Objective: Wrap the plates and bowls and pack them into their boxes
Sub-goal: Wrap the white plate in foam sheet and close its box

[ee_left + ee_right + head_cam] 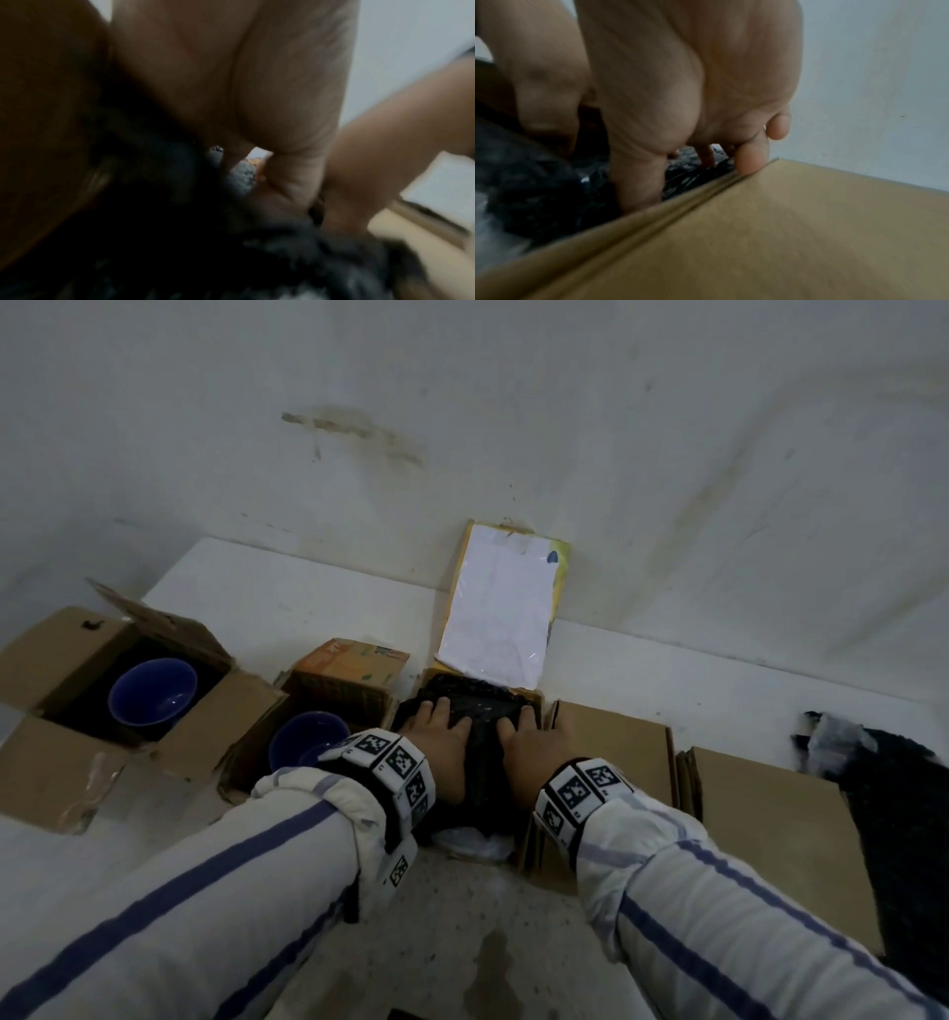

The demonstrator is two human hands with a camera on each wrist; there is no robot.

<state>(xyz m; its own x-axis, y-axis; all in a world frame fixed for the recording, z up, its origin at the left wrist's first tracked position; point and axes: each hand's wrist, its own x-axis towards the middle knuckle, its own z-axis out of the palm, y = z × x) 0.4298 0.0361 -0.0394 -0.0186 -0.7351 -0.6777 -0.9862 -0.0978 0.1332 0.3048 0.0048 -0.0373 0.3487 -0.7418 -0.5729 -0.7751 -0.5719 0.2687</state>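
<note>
Striped white sleeves with blue lines reach in from the near edge, each wrist wearing a band of black-and-white markers. Just beyond them, the left hand (442,746) and the right hand (529,746) lie side by side, palms down, fingers spread and fairly straight, pressing on a black wrapped bundle (480,711) that sits inside an open flat box (529,839). What the wrap covers cannot be told. The right wrist view shows the fingertips (750,160) pushed down on crinkled black plastic right against the cardboard wall of the neighbouring box. That closed brown box (616,752) touches the open one on the right, with a second closed box (770,839) beside it, and a loose heap of black wrap (898,803) further right. Left of the hands, a blue bowl (308,742) sits in a small open carton (349,675); further left, another blue bowl (153,691) rests in a large open carton (61,660). At the far side, the flat box's lid (500,608), white inside, stands up against the pale wall (462,403).
</note>
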